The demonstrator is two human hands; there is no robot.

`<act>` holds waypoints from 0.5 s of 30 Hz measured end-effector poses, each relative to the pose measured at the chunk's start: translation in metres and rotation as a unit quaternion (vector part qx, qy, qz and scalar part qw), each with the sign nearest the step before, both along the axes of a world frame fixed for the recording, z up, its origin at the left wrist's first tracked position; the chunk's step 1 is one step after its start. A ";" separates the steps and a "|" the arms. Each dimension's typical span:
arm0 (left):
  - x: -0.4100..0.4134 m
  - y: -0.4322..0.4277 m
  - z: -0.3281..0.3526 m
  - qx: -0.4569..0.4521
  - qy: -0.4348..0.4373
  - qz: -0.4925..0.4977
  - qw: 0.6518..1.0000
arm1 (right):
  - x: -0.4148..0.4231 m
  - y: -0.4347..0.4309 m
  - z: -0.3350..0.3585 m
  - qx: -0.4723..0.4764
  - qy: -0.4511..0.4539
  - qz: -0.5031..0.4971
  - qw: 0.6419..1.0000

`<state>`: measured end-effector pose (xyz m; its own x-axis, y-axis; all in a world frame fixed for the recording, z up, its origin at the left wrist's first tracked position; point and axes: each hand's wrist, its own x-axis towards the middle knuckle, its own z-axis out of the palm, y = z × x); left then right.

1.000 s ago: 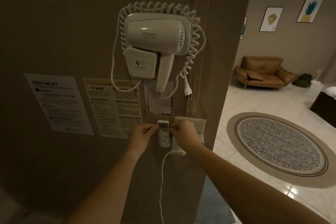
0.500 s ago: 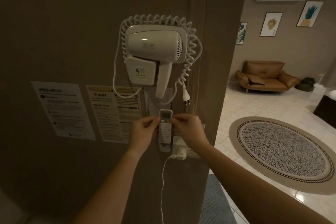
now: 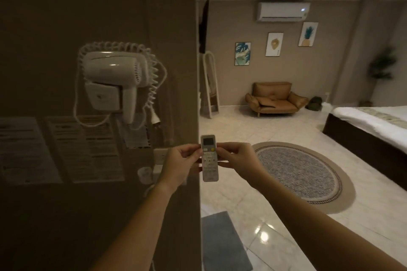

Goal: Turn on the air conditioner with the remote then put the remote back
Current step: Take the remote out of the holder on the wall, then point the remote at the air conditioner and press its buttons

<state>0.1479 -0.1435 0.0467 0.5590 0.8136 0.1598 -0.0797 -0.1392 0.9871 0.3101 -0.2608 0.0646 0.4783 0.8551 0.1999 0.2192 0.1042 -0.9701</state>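
A slim white remote [image 3: 209, 158] with a small screen and several buttons stands upright in the air in front of me. My left hand [image 3: 180, 165] pinches its left edge and my right hand [image 3: 236, 160] pinches its right edge. The remote is clear of the wall, just past the wall's corner. Its empty white holder [image 3: 144, 174] is on the brown wall to the left, below the socket plate [image 3: 160, 155]. The white air conditioner [image 3: 283, 11] hangs high on the far wall, with a small light showing at its right end.
A white hair dryer [image 3: 114, 77] with a coiled cord hangs on the near wall above several paper notices [image 3: 88, 149]. Beyond are a brown sofa [image 3: 275, 99], a round rug [image 3: 301, 174], a bed [image 3: 370, 125] at right, a standing mirror [image 3: 210, 85] and a grey mat [image 3: 222, 242].
Both hands have lifted the remote out of its wall holder and carried it right, past the wall's corner. My view has turned right toward the room and the air conditioner.
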 end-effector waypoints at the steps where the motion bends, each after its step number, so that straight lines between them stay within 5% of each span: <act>1: 0.015 -0.014 0.006 0.001 -0.002 -0.014 1.000 | 0.013 -0.018 0.006 -0.004 -0.002 -0.003 1.000; 15: 0.241 -0.227 0.081 0.020 -0.003 -0.181 0.983 | 0.204 -0.280 0.072 -0.020 0.026 -0.104 0.994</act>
<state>0.3890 -0.3704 0.1279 0.8105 0.5538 0.1908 -0.1361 -0.1388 0.9809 0.5143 -0.5410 0.1363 0.6547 0.7433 0.1375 0.1809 0.0226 -0.9832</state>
